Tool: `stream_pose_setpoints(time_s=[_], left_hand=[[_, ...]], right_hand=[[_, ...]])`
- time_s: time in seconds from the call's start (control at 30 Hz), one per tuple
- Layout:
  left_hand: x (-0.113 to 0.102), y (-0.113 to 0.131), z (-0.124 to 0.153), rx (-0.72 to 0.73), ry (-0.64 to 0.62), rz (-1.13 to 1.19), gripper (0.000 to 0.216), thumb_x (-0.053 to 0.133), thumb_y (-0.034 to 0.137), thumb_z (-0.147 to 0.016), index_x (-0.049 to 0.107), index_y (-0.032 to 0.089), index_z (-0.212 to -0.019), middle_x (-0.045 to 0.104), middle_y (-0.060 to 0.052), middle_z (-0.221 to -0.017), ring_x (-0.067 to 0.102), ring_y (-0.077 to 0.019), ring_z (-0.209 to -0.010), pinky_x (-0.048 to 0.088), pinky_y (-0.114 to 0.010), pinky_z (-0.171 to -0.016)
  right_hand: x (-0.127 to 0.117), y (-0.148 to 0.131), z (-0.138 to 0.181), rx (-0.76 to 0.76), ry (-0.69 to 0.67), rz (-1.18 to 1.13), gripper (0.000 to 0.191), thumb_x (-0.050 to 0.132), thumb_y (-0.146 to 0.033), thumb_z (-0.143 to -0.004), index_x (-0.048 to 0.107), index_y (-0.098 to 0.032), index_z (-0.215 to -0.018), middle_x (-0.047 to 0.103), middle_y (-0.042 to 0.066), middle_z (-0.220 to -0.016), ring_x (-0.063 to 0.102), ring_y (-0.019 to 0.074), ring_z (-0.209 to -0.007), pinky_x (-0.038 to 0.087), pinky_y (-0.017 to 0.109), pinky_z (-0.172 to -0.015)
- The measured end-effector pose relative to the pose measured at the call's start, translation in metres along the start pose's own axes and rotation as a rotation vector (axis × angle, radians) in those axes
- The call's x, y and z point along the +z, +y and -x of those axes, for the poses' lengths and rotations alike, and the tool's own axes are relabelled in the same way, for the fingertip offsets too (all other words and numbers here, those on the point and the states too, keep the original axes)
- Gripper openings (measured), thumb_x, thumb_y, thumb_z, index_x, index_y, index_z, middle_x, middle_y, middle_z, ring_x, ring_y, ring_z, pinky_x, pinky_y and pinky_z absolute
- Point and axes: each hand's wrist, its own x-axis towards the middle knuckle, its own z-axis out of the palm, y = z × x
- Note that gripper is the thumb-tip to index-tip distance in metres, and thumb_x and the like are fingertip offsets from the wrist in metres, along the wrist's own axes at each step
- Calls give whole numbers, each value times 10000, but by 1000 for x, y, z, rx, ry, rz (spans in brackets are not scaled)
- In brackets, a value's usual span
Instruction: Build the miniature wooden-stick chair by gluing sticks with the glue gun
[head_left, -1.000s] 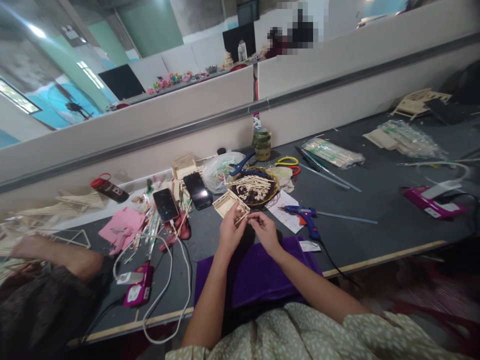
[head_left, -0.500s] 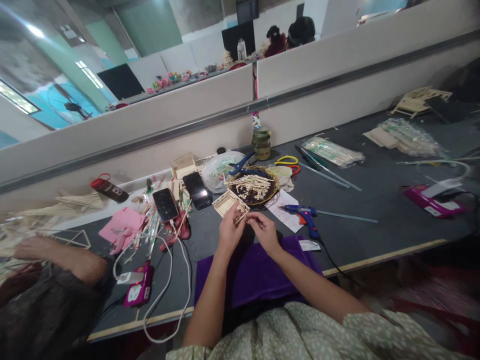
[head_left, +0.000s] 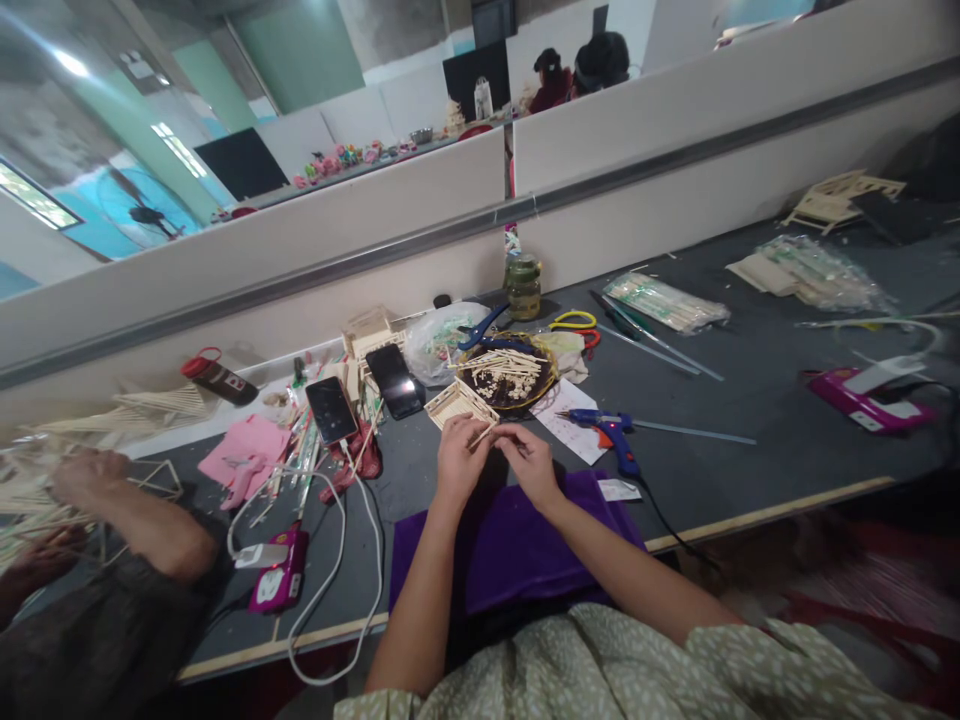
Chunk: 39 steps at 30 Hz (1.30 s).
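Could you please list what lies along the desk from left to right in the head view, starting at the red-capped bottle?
Red-capped bottle → pink cloth → phone on a cable → left hand → right hand → blue glue gun → bag of sticks → pink device.

Looking like a shared craft workshop set up in an open-plan office. Running across the room: long grey worktable (head_left: 750, 400) backed by low white partition panels (head_left: 675, 150), with dark monitors (head_left: 244, 165) sitting behind further dividers. Lying scattered over the bench: blue glue gun (head_left: 611, 432), bags of thin wooden sticks (head_left: 664, 302), pliers (head_left: 484, 328), scissors (head_left: 574, 325), a dish of cut sticks (head_left: 510, 375), half-built stick frames (head_left: 840, 200). Working alongside at the left: a second person's arm (head_left: 142, 510) among more stick frames; sitting further back, two other people (head_left: 577, 65).
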Motion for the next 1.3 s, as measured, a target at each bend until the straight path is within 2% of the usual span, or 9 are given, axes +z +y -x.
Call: stream_pose_setpoints(time_s=[0.1, 0.23, 0.37, 0.53, 0.8, 1.0, 1.3], left_hand=[[-1, 0, -2, 21, 26, -49, 98, 743, 234, -826, 735, 227, -923, 712, -51, -948, 580, -242, -1097, 462, -419, -987], [-2, -1, -1, 17, 34, -48, 107, 753, 222, -813, 746, 232, -919, 698, -49, -955, 577, -229, -1063, 457, -399, -961], [-1, 0, 1, 8, 39, -39, 123, 749, 214, -812, 745, 229, -933, 695, -49, -934, 579, -225, -1038, 456, -387, -942], [-1, 1, 3, -21, 24, -28, 138, 736, 195, -809, 741, 232, -942, 693, -46, -936, 584, -225, -1027, 455, -387, -936], [-1, 3, 2, -48, 20, -21, 102, 709, 220, -828, 744, 238, -922, 697, -45, -924, 586, -224, -1005, 459, -382, -924], [-1, 0, 1, -47, 10, -28, 124, 687, 236, -840, 758, 242, -941, 694, -45, -910, 586, -222, -991, 471, -376, -907], [-5, -1, 0, -28, -28, 4, 147, 660, 245, -863, 763, 247, -967, 706, -46, -910, 600, -218, -994, 483, -383, -911]], right_hand=[[0, -2, 0, 5, 4, 5, 205, 604, -319, -858, 725, -197, -970, 748, 55, -939, 693, 201, -845, 540, 316, -773], [-2, -2, 0, 15, 19, 8, 195, 589, -324, -864, 710, -199, -952, 736, 45, -885, 680, 194, -810, 528, 310, -761], [-4, 2, -1, 50, 43, 15, 170, 597, -325, -848, 687, -196, -914, 704, 29, -802, 645, 180, -725, 502, 288, -683], [-4, 6, -1, 86, -2, 9, 180, 606, -353, -846, 685, -194, -873, 673, 11, -736, 599, 157, -639, 470, 269, -620], [1, 9, -6, 139, -19, -15, 241, 629, -424, -813, 672, -189, -789, 648, 10, -683, 590, 153, -616, 467, 256, -572], [5, 8, -8, 186, -15, -49, 266, 635, -450, -794, 641, -188, -753, 609, -13, -619, 497, 111, -494, 408, 220, -452], [6, 5, -8, 190, 4, -30, 267, 656, -455, -776, 656, -189, -752, 631, 3, -630, 519, 124, -520, 390, 216, -442]])
